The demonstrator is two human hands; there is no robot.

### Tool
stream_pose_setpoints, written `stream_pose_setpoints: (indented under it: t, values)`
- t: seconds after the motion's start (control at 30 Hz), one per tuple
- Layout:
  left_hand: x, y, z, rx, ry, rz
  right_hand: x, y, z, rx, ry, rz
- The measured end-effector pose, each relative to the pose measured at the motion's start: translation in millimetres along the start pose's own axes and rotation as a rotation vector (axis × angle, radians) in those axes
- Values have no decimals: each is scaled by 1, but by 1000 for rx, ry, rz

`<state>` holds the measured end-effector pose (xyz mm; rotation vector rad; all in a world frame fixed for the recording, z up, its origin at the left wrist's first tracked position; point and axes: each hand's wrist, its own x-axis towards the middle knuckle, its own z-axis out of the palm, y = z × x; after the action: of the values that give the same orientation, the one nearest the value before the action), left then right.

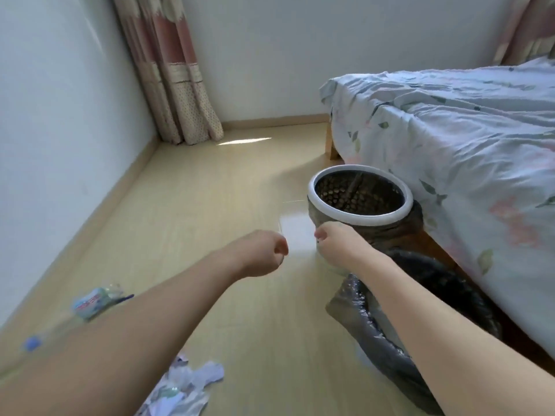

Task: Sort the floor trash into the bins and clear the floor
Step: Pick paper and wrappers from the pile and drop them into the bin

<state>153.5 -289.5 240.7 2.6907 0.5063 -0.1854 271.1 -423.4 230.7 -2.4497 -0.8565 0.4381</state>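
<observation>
Both hands, the left hand (264, 253) and right hand (333, 243), hold a clear plastic sheet (295, 232) taut beside the far bin (360, 202), each grip pinching an edge; next it likely goes in, then the near-left paper scraps (186, 382).

The right forearm covers much of the lined bin (375, 319), whose far side and base cannot be seen. The white-rimmed bin (360, 202) hides its lower front behind the right hand (333, 244). Both hands have curled fingers, and something clear seems stretched between them, too faint to identify. The left hand (264, 253) shows only its back. A bottle (96, 301) is blurred and half behind the left arm; its blue cap (32, 343) is smeared. The paper scraps (183, 388) run off the bottom edge. The bed (450, 139) is cut by the right edge.
</observation>
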Motion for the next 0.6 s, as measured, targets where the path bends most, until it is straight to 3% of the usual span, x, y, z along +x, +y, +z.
stream_pose_setpoints:
  t: [0.17, 0.3, 0.47, 0.6]
  values:
    - [-78, -155, -30, -27, 60, -259, 9, -134, 106, -59, -203, -207]
    - [-122, -254, -17, -131, 87, -440, 13, -190, 184, -91, -318, -273]
    - [-154, -352, 34, -292, 86, -598, 22, -214, 279, -159, -480, -247]
    - [-153, -392, 72, -402, 1, -582, 27, -192, 324, -224, -622, -144]
